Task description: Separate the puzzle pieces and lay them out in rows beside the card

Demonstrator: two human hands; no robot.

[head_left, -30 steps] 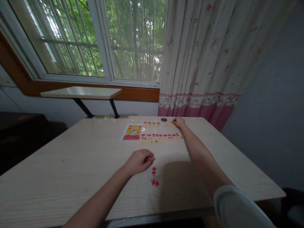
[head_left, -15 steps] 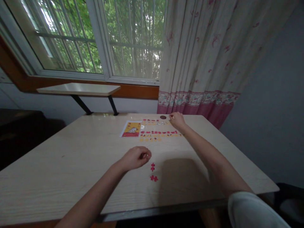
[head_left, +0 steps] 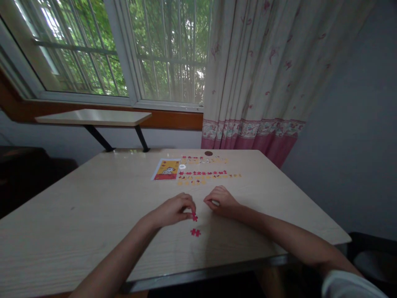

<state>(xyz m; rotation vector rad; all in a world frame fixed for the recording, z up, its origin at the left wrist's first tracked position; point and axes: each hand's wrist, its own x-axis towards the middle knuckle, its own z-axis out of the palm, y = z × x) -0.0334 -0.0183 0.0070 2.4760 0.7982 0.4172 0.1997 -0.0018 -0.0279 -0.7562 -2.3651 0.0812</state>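
Note:
My left hand [head_left: 175, 210] is closed, thumb and fingertips on a small red jigsaw piece [head_left: 194, 217] low over the table; part of it is hidden by the fingers. Just nearer to me lie two joined red jigsaw pieces [head_left: 195, 232]. To the right, my right hand [head_left: 221, 201] has its thumb and fingers pinched together near the table; whatever is between the tips is too small to make out. Beyond both hands, rows of red pieces [head_left: 203, 173] and yellow pieces [head_left: 214, 176] are laid out beside a printed picture [head_left: 166, 170] of a white figure on yellow and red.
The pale wooden table [head_left: 93, 215] reaches to the window wall. A dark round disc [head_left: 209, 153] lies at its far edge, and a small white ring [head_left: 182, 167] by the picture. A raised shelf [head_left: 96, 116] stands back left; a curtain [head_left: 248, 82] hangs behind.
My right hand has come back from the far rows to beside my left hand. My left hand has moved down onto the red piece. The view has shifted slightly.

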